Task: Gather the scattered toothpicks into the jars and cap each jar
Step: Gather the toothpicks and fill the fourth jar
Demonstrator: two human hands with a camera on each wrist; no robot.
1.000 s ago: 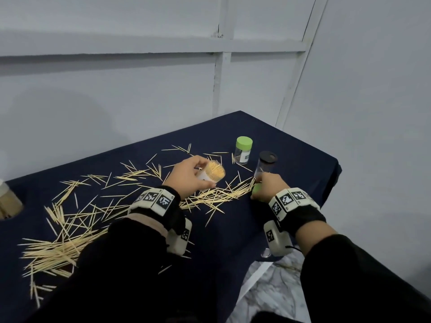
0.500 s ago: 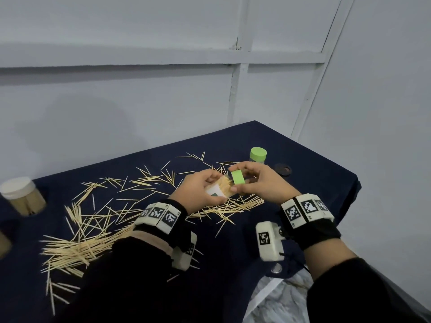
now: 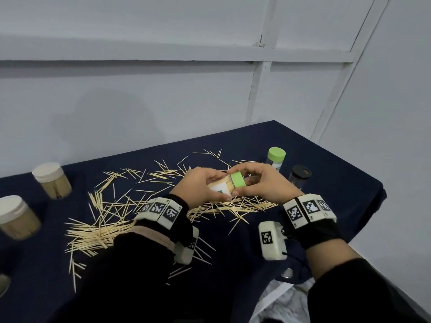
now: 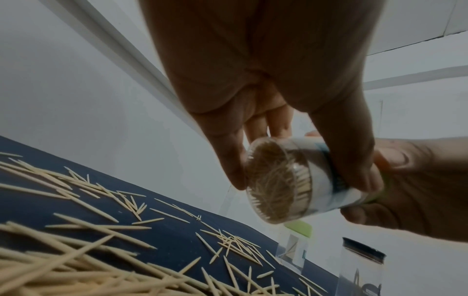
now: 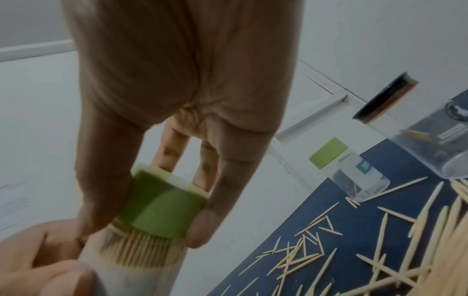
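Above table, green cap now meets jar (held sideways).

No legible text, brand or number appeared in any view. The jar held between the hands carried a white label with a teal patch; its print was too blurred to read. The green-capped jar standing on the table bore a small teal tag with white marks that could not be resolved. The black-lidded jar showed a dark round emblem and a pale strip of fine print, both illegible. The wrist bands and the camera housing carried black-and-white square fiducial markers, which are machine codes and not readable text.
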